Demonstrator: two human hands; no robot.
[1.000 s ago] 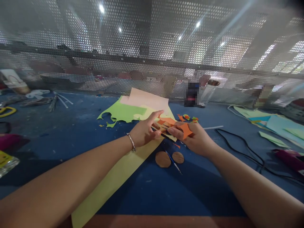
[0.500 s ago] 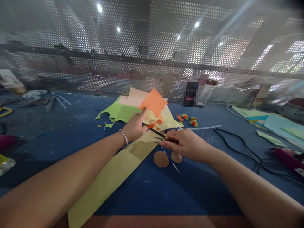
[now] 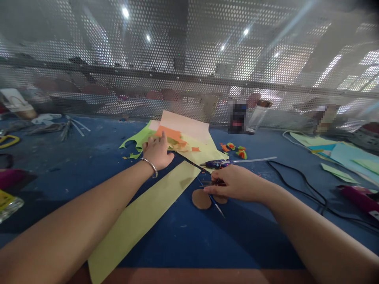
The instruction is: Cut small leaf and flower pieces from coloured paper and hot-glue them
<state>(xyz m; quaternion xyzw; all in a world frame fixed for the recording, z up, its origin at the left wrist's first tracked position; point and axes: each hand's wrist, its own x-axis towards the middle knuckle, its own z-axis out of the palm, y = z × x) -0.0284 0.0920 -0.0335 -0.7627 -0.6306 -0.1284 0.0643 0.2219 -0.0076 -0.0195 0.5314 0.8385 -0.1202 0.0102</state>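
Note:
My left hand [image 3: 158, 152] rests with its fingers stretched out over orange paper [image 3: 170, 133], touching the pile of coloured sheets. Green paper with cut-out curves [image 3: 133, 141] lies beside it. My right hand [image 3: 237, 182] is closed around small scissors [image 3: 217, 183], their thin blades pointing left just above the table. Below them are a brown disc [image 3: 201, 199], a second disc partly hidden by my hand, and a thin blue stick [image 3: 218, 208]. A long pale yellow paper strip [image 3: 145, 221] runs diagonally between my arms.
Behind the right hand lie a dark pointed tool [image 3: 217, 163], a translucent stick [image 3: 256, 159] and small orange-green paper pieces [image 3: 241, 152]. A black cable [image 3: 308, 189] and a magenta tool [image 3: 358, 199] are at right. A perforated metal screen [image 3: 189, 51] borders the back.
My left hand has moved left, and the orange sheet has shifted left and down with it, uncovering more of the pale pink sheet. My right hand with the scissors has moved slightly right and down.

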